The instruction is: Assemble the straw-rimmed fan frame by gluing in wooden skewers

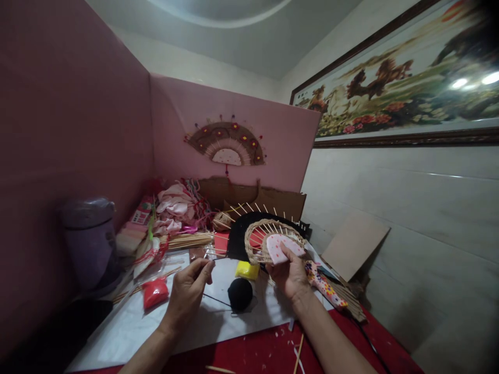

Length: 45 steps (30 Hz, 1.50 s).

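Observation:
My right hand [289, 278] grips a half-round fan [239, 231] by its pink dotted base, thumb on top. Thin sticks radiate from that base through a braided tan band and a wide black woven band, their tips poking out past the rim. To the left of the fan, my left hand [191, 285] pinches black yarn between thumb and fingers. A strand runs from this hand to a black yarn ball [240, 294] on the white sheet, and another stretches towards the fan's left edge.
A red packet [155, 292] and a yellow packet [247, 270] lie on the white sheet [128, 337]. Bundled sticks [187, 240], pink cloth [177, 205] and a purple container [90, 249] stand left. A finished-looking fan [228, 145] hangs on the pink board. Flower-patterned cloth [325, 285] lies right.

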{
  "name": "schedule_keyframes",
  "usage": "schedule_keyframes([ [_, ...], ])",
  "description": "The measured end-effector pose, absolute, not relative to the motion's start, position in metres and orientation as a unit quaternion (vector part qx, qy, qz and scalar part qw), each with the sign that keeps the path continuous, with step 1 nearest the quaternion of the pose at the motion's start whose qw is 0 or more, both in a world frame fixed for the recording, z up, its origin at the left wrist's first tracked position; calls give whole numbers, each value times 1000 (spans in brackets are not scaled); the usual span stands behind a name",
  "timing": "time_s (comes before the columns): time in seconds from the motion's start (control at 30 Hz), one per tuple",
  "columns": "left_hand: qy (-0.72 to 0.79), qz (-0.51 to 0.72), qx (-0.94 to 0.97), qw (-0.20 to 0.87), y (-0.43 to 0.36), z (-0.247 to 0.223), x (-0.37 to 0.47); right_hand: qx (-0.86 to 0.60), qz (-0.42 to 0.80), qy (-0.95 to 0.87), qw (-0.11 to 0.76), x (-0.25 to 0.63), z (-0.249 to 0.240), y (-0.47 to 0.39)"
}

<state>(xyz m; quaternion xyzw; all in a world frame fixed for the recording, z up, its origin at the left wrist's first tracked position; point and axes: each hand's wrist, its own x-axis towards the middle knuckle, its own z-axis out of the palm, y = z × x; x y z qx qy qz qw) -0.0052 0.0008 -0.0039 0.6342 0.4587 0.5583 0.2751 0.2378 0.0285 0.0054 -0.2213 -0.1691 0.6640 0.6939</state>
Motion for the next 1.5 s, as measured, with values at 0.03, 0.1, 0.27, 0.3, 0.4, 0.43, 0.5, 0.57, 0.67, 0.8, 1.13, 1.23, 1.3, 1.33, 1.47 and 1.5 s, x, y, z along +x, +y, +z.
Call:
schedule_keyframes([
  [0.03, 459, 565, 632, 265, 1, -4, -6, -220, 666, -172, 691, 238, 5, 29],
  [0.1, 461, 573, 632, 242, 2, -3, -7, -219, 668, -174, 689, 239, 5, 29],
  [0.27, 460, 582, 634, 220, 4, -1, -8, -222, 669, -175, 687, 240, 4, 30],
  [0.3, 458, 581, 636, 220, 4, -1, -8, -221, 668, -176, 688, 240, 4, 30],
  [0.4, 453, 576, 644, 220, 5, -2, -8, -219, 663, -174, 695, 240, 4, 31],
  [0.43, 452, 574, 646, 220, 4, -2, -8, -219, 662, -172, 696, 239, 5, 30],
  [0.5, 454, 568, 648, 225, 3, -3, -7, -220, 658, -171, 699, 239, 5, 30],
  [0.57, 459, 558, 651, 232, 2, -2, -6, -223, 656, -169, 700, 239, 5, 30],
  [0.67, 461, 547, 657, 238, 0, -1, -5, -229, 656, -165, 700, 239, 5, 30],
  [0.8, 464, 553, 654, 225, 3, -3, -6, -228, 651, -169, 704, 240, 3, 31],
  [1.13, 460, 575, 637, 226, 4, -1, -9, -222, 652, -175, 703, 241, 1, 33],
  [1.23, 463, 585, 622, 237, 3, 1, -8, -231, 655, -168, 700, 240, 2, 33],
  [1.3, 465, 589, 615, 242, 2, 2, -8, -240, 654, -164, 698, 239, 3, 32],
  [1.33, 466, 590, 613, 242, 2, 3, -8, -243, 653, -164, 698, 239, 3, 32],
  [1.47, 471, 589, 612, 238, 2, 4, -8, -252, 647, -163, 701, 238, 5, 31],
  [1.5, 472, 589, 612, 238, 2, 4, -8, -257, 643, -162, 703, 237, 5, 31],
])
